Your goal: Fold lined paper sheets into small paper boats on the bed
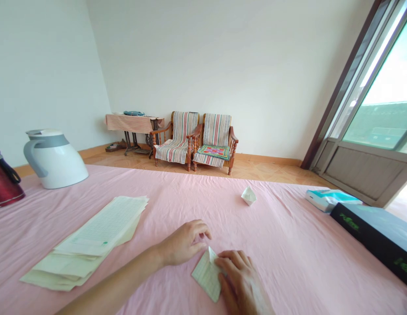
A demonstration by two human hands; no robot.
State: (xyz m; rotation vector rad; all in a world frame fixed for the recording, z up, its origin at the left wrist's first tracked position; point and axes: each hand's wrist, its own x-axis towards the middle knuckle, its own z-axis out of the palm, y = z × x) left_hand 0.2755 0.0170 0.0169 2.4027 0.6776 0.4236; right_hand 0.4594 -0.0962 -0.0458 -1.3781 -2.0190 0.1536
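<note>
A small folded sheet of pale green squared paper (206, 274) lies on the pink tablecloth (288, 245) near the front edge. My right hand (240, 282) lies on its right part, fingers pressed flat on the fold. My left hand (185, 242) rests just above the sheet, fingers curled, the fingertips pinching its top corner. A finished white paper boat (248, 195) stands farther back on the cloth, apart from both hands.
A stack of squared paper sheets (88, 240) lies to the left. A white kettle (54, 158) and a dark red pot (5, 183) stand at the far left. A teal box (331, 199) and a black box (377, 234) lie at the right. Two wooden chairs (196, 140) stand by the far wall.
</note>
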